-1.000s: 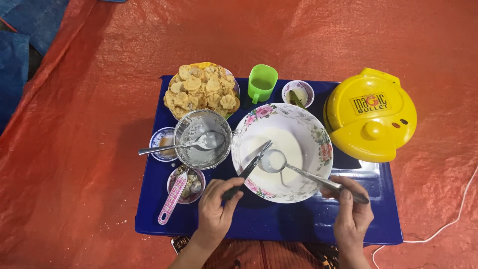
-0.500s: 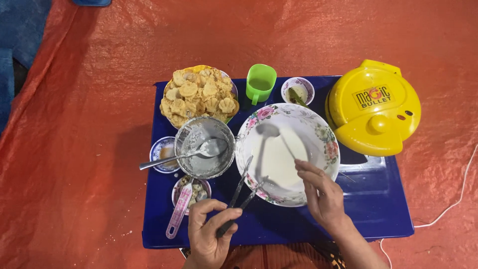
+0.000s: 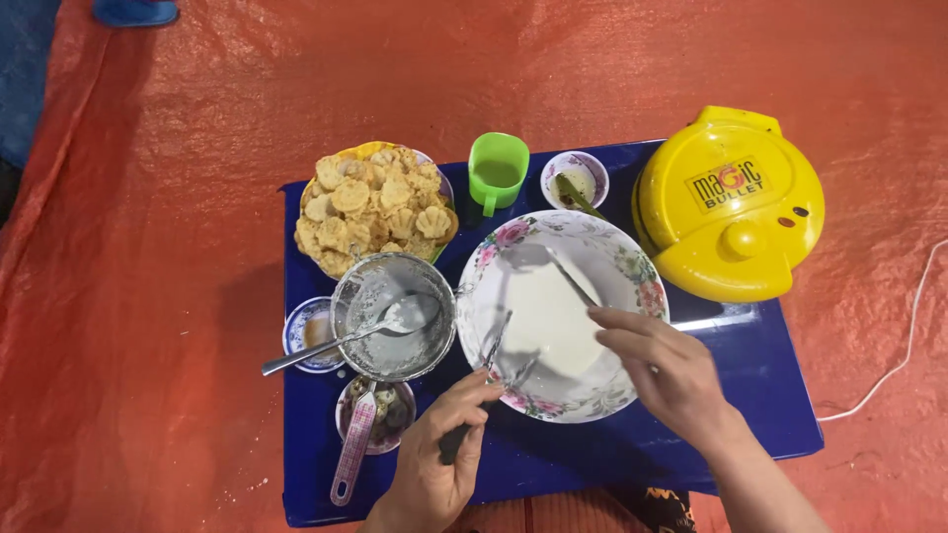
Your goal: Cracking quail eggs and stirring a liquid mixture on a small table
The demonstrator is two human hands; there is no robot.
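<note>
From the head view, we see our left hand (image 3: 434, 464) closed around the dark handle of a metal fork (image 3: 484, 380), whose tines rest on the near rim of the large floral ceramic bowl of white batter (image 3: 632, 271), which sits on the low blue plastic table (image 3: 741, 395). Our right hand (image 3: 662, 370) reaches over the bowl, fingers pinching a metal spoon (image 3: 568, 271) whose bowl dips in the batter. Just left stands a small steel bowl (image 3: 395, 321), behind it a plate of golden fried snacks (image 3: 375, 202), and a round yellow appliance (image 3: 731, 202) sits to the right.

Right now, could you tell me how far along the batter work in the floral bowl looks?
Done: a plate of fried pieces sits full. In hand: the left hand holds a fork at the floral bowl, the right hand a spoon in it. Left: white batter remains.
</note>
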